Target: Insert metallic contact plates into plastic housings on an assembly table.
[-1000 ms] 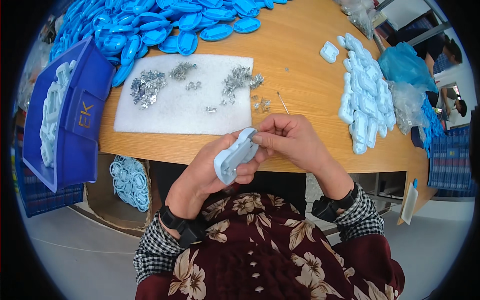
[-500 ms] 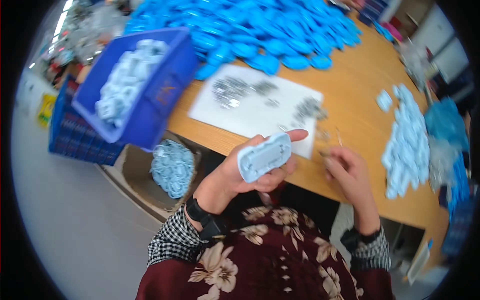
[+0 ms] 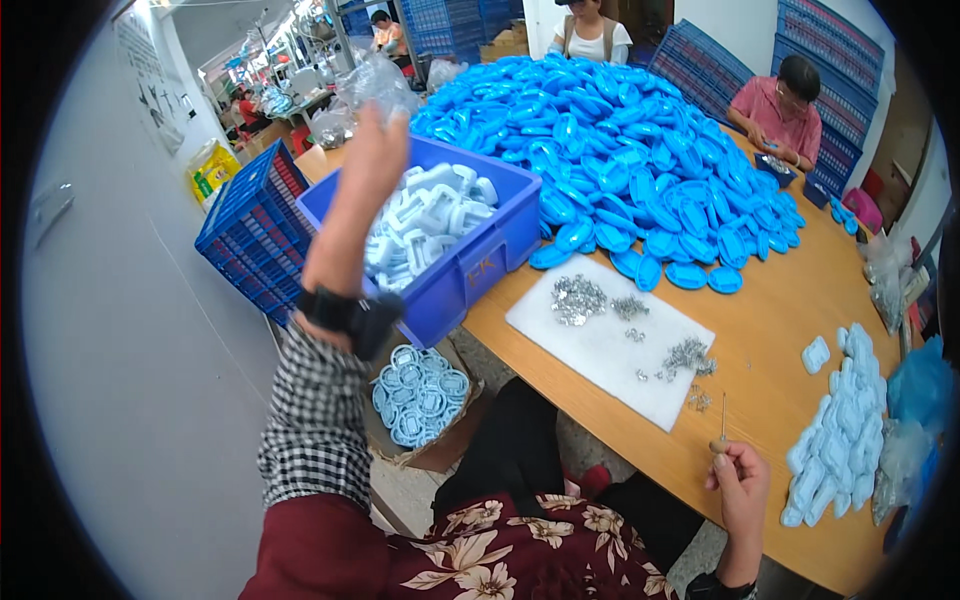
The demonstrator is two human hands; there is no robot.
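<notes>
My left hand is raised over the far left rim of the purple-blue bin. Motion smears its fingers, and whether it holds anything does not show. Pale blue plastic shells fill the bin below it. At the table's near edge, my right hand is closed round the short brown handle of a thin metal-shafted tool, shaft pointing up and away. Beyond it lies a white foam sheet with heaps of small metal parts.
A large heap of bright blue oval shells covers the table's far side. Pale blue pieces lie in a pile at right. Below the bin, a cardboard box holds pale blue rings. Co-workers sit beyond the table.
My left hand has swung up and left to the bin; the pale blue shell it held no longer shows. My right hand keeps its tool. The view has tilted up.
</notes>
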